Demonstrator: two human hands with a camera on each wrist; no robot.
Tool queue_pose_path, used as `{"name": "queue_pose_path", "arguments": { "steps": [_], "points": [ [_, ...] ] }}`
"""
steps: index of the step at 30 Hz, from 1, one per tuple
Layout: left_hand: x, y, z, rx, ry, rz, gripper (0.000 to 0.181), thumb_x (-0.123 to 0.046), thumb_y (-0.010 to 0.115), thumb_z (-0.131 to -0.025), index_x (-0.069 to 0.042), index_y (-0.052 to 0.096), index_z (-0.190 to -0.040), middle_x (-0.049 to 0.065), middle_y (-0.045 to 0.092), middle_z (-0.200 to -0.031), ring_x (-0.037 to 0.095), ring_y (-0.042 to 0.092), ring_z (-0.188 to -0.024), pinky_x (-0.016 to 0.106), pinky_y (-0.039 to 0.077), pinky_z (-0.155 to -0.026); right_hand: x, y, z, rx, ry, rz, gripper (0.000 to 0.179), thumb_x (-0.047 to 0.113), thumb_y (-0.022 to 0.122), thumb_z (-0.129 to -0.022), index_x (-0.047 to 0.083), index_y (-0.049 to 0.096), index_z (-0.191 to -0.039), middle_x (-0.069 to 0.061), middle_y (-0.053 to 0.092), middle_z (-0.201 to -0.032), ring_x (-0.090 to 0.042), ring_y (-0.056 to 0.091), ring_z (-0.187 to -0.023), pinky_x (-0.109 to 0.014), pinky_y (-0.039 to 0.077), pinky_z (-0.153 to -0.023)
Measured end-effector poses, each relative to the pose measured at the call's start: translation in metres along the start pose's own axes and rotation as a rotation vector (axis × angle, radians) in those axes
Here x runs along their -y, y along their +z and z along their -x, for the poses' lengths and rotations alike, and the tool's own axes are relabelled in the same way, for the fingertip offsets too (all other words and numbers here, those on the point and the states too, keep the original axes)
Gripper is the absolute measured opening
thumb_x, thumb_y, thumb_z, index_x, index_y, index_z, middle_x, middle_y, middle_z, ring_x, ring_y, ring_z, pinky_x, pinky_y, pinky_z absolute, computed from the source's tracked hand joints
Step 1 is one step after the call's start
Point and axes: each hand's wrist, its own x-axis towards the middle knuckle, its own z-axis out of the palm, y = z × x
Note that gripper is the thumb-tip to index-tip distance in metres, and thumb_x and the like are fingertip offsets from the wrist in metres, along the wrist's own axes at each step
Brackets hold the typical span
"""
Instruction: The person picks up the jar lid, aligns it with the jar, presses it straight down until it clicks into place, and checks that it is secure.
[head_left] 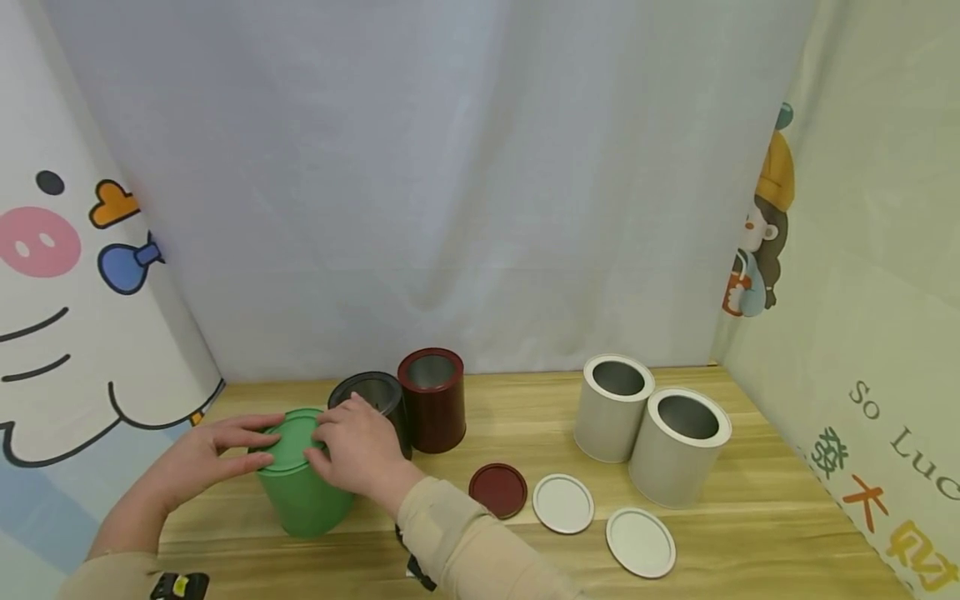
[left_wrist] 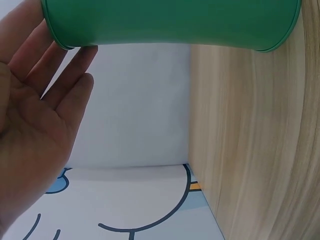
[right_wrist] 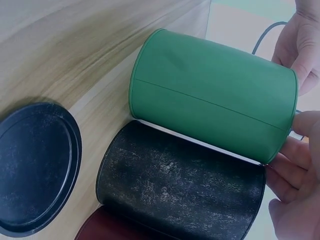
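A green canister (head_left: 307, 502) stands upright at the left of the table, its round green lid (head_left: 297, 442) on top. My left hand (head_left: 191, 464) reaches in from the left, fingers extended onto the lid's edge. From the other side my right hand (head_left: 362, 447) rests its fingertips on the lid and rim. In the left wrist view the left fingers lie fairly straight against the canister's top end. Beside the green canister stands an open black canister (right_wrist: 180, 177), partly hidden behind my right hand in the head view.
An open dark red canister (head_left: 432, 408) stands behind. Two open white canisters (head_left: 609, 421) (head_left: 670, 467) stand at the right. A dark red lid (head_left: 498, 491) and two white lids (head_left: 563, 504) (head_left: 641, 543) lie on the table, as does a black lid (right_wrist: 37, 167).
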Motion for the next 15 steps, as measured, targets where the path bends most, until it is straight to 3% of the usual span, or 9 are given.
{"name": "queue_pose_path", "arguments": {
  "steps": [11, 15],
  "points": [
    [-0.0026, -0.0010, -0.0002, 0.010, -0.024, 0.011, 0.033, -0.022, 0.070, -0.094, -0.006, 0.071, -0.123, -0.013, 0.052, -0.141, -0.019, 0.040, -0.114, 0.025, 0.055, -0.080, -0.0010, 0.0007, 0.0020, -0.038, -0.021, 0.010, 0.029, 0.046, 0.053, -0.101, 0.033, 0.074, -0.115, 0.015, 0.063, -0.128, -0.004, 0.053, -0.121, -0.026, 0.026, -0.115],
    [-0.0032, -0.0006, -0.0005, 0.008, -0.016, -0.001, 0.034, -0.021, 0.070, -0.094, -0.006, 0.070, -0.124, -0.008, 0.052, -0.142, -0.018, 0.040, -0.115, 0.026, 0.055, -0.080, -0.0016, 0.0012, 0.0025, -0.043, -0.026, 0.010, 0.028, 0.046, 0.054, -0.101, 0.033, 0.074, -0.115, 0.015, 0.063, -0.128, -0.005, 0.053, -0.121, -0.026, 0.027, -0.115]
  ]
}}
